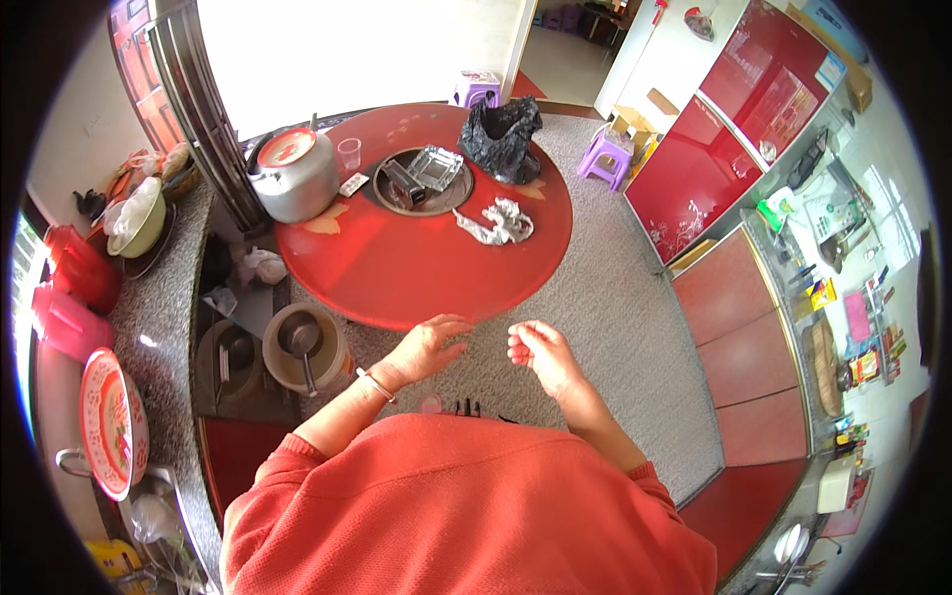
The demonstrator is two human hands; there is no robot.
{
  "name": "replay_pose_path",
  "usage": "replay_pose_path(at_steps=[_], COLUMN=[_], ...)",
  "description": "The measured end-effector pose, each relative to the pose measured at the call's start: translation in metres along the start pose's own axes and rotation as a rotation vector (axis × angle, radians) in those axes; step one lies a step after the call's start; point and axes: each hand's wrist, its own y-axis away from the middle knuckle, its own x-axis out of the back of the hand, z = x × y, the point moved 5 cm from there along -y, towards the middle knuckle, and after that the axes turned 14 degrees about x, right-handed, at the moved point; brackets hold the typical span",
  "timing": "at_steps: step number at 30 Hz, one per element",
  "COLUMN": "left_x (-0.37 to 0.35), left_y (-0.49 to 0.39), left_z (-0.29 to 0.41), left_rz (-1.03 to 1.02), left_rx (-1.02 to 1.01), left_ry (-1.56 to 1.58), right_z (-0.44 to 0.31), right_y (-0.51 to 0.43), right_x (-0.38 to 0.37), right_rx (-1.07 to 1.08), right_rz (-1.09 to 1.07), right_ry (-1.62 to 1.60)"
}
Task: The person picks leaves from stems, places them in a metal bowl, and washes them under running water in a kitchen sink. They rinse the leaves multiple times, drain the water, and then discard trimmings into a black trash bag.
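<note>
My left hand point(428, 346) hovers at the near edge of the round red table point(401, 275), fingers spread and holding nothing, a bracelet point(376, 385) on its wrist. To its right, over the floor just off the table's edge, my right hand point(543, 355) is loosely curled, with no object visible in it. A crumpled pale cloth point(497, 223) lies on the table beyond my hands. Behind the cloth stands a black plastic bag point(504, 141), its top gathered open. A clear glass-like tray point(437, 166) and a dark box-shaped object point(401, 182) rest on the table's round central inset point(428, 212).
A large metal kettle point(297, 178) and a clear cup point(349, 154) stand at the table's left. Below it, a bucket point(327, 364) holds a ladle point(301, 338). Granite counters point(175, 290) line the left. A purple stool point(606, 158) stands near the red refrigerator point(695, 175).
</note>
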Motion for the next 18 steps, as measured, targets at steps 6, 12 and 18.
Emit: replay_pose_path(at_steps=[6, 12, 18], left_x=[0.068, 0.093, 0.079], left_y=[-0.123, -0.246, -0.387], left_z=[-0.021, -0.031, -0.052], left_rz=[0.046, 0.146, 0.341], left_rx=[-0.003, -0.027, -0.010], left_ry=[-0.015, -0.006, -0.140], right_z=[-0.059, -0.111, -0.163], right_y=[-0.128, -0.258, -0.446], right_x=[0.006, 0.037, 0.065], right_rx=[0.068, 0.193, 0.499], right_rz=[0.051, 0.048, -0.153], right_ry=[0.048, 0.054, 0.282])
